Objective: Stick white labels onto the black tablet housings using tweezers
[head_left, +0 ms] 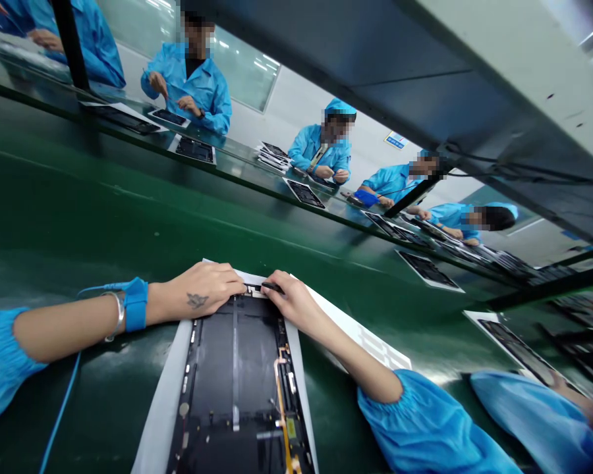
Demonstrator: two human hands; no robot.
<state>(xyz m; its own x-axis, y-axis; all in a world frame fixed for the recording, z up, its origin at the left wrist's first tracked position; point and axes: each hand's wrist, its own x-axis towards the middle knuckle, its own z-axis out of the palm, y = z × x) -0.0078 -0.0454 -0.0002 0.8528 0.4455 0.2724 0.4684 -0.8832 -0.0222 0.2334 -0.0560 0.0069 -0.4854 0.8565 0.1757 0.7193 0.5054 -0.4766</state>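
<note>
An opened tablet chassis (237, 382) with dark internals and an orange flex cable lies on a white sheet (165, 401) in front of me. My left hand (202, 293), with a blue wrist strap (136, 303) on the wrist, rests with curled fingers on the tablet's far left corner. My right hand (289, 299) is at the far edge too, its fingers pinched on a small black part (271, 287). Both hands meet near the top middle of the chassis.
A green conveyor belt (103, 204) runs across in front. Across the belt, several people in blue coats work on more tablets (195, 149) on white sheets. Another person's blue sleeve (534, 415) is at my right. A grey overhead shelf (474, 79) hangs above.
</note>
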